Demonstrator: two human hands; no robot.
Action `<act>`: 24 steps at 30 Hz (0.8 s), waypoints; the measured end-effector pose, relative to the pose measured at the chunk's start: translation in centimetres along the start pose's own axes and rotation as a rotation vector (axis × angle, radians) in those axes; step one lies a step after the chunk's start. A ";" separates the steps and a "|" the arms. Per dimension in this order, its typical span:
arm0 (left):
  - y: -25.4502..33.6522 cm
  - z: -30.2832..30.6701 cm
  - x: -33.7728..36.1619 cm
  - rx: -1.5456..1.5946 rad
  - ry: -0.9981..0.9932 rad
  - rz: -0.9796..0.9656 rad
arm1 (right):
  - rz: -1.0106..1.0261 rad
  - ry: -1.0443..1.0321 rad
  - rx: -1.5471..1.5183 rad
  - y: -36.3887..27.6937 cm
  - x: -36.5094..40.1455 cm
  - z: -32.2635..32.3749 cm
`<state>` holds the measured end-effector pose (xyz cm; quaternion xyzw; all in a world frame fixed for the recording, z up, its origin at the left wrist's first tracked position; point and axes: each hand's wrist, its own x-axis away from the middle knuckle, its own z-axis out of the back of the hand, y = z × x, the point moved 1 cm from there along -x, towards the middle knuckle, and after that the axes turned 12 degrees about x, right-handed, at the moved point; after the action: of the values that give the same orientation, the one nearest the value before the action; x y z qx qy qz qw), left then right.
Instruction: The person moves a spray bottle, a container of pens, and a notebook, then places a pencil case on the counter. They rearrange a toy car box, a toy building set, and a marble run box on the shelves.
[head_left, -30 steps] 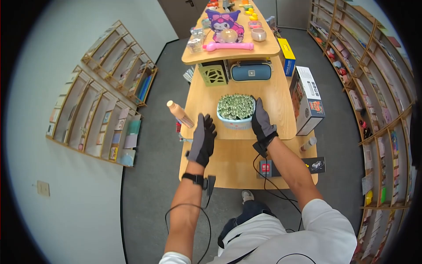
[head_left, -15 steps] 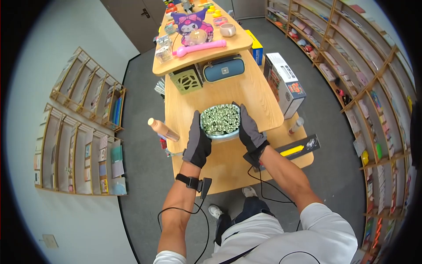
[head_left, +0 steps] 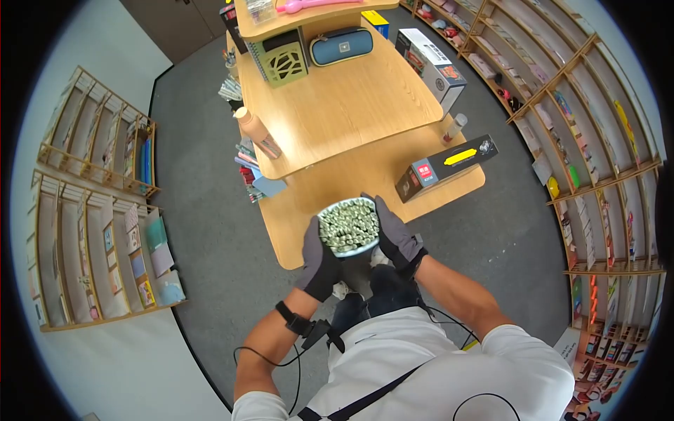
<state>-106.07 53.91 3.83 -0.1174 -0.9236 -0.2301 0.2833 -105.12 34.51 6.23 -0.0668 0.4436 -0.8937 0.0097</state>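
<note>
A tub with a pale blue rim (head_left: 356, 251) is held up in front of my body, filled with many small, shiny greenish pieces (head_left: 349, 226) that look like glass beads. My left hand (head_left: 318, 258), in a grey and black glove, presses against its left side. On the opposite side, my right hand (head_left: 399, 238) in a matching glove grips the tub with its fingers along the wall. The tub overlaps the near edge of the lower wooden shelf in view. Its underside is hidden.
Ahead stands a stepped wooden table (head_left: 351, 130) with a blue pencil case (head_left: 342, 46), a peach bottle (head_left: 258, 131) and a green openwork holder (head_left: 286, 64). A dark box (head_left: 446, 168) lies on the lower step. Wall shelves (head_left: 98, 259) line both sides.
Both hands have drawn the tub back from the middle shelf toward my body. The table now appears farther up in view, and the dark box shows more fully.
</note>
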 end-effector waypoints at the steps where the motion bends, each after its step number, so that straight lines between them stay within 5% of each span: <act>1: -0.5 0.9 -0.9 0.004 0.005 0.001 | -0.060 -0.005 -0.107 1.9 0.3 -1.4; 5: -4.3 3.8 -4.5 -0.009 0.041 0.110 | -0.251 -0.009 -0.325 7.2 -0.7 -4.2; 11: -8.1 5.6 -11.8 0.111 0.133 -0.004 | -0.411 -0.051 -0.144 10.9 -5.6 -3.8; 13: -8.5 5.9 -12.7 0.122 0.163 -0.036 | -0.378 -0.028 -0.353 15.9 -6.8 -6.6; 21: -8.5 7.6 -14.1 -0.231 0.164 -0.220 | -0.429 -0.026 -0.518 18.1 -8.9 -7.8; 24: -6.5 6.2 -12.8 -0.681 0.051 -0.270 | -0.427 -0.022 -0.601 20.2 -9.4 -8.9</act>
<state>-100.83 50.26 -10.44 -0.0764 -0.7938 -0.5626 0.2180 -97.78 29.98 -16.20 -0.1672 0.6624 -0.7044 -0.1923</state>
